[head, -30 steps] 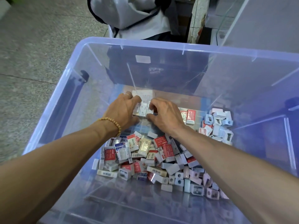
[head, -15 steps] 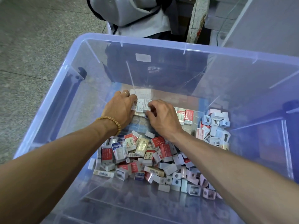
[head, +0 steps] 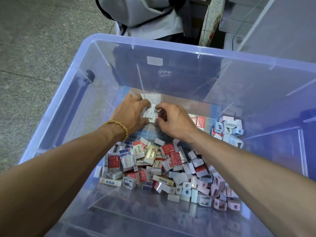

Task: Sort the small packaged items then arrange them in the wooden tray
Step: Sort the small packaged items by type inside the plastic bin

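Both the left hand [head: 131, 115] and right hand [head: 172, 120] pinch a short row of white packets [head: 151, 112] between curled fingers, far inside the clear bin [head: 171, 47]. Squeezed unevenly, that row would likely buckle and spill into the loose pile [head: 164, 165] just behind the fingers. No wooden tray can be made out.

Counted on inspection: one clear plastic bin [head: 82, 53]. Two hands were inside it, the left hand [head: 130, 115] and the right hand [head: 174, 120]. One bead bracelet [head: 119, 124] and one ring [head: 136, 96] were on the left. One paper label [head: 154, 61] was on the far wall. The loose small packets [head: 150, 154] and pale sharpeners [head: 229, 127] were piled too thickly to count exactly; several dozen in all.
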Available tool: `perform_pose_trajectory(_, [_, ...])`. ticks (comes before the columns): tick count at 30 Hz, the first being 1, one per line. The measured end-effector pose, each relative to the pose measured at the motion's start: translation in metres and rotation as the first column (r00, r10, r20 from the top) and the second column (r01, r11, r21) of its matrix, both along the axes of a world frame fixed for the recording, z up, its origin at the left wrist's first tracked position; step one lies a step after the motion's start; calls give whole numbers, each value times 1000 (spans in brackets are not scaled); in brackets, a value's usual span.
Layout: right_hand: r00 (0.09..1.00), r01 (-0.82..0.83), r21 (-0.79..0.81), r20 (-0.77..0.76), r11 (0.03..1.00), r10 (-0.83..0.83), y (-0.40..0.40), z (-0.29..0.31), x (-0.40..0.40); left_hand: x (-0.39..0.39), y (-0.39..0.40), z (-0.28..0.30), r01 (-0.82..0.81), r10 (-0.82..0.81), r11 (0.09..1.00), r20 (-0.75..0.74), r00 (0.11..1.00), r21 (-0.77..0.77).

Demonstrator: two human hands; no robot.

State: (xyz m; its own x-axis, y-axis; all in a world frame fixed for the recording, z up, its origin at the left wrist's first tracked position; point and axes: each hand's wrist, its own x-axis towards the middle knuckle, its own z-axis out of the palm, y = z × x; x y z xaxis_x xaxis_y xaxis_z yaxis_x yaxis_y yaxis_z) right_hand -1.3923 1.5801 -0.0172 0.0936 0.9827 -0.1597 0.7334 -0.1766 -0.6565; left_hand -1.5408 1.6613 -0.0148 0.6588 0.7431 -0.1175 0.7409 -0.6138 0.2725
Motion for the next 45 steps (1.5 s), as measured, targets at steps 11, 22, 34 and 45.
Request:
perform_pose_trajectory(11, [945, -208, -551, 99, 809, 311, -37, 27, 38, 7, 2, 13, 126, -130, 991, -189, 973, -36])
perform_pose_trajectory(22, [967, -198, -608, 4, 769, 253, -59, 29, 31, 2, -51, 17, 244, -427, 846, -328, 843, -475])
perform_pose_trajectory(34, [977, -213, -610, -111, 763, 183, -62, 32, 25, 2, -52, 17, 209, -411, 799, -258, 874, -565])
perform_pose_trajectory(45, [970, -220, -627, -219, 748, 102, -65, 30, 21, 4, -52, 16, 165, -361, 783, -223, 905, -600])
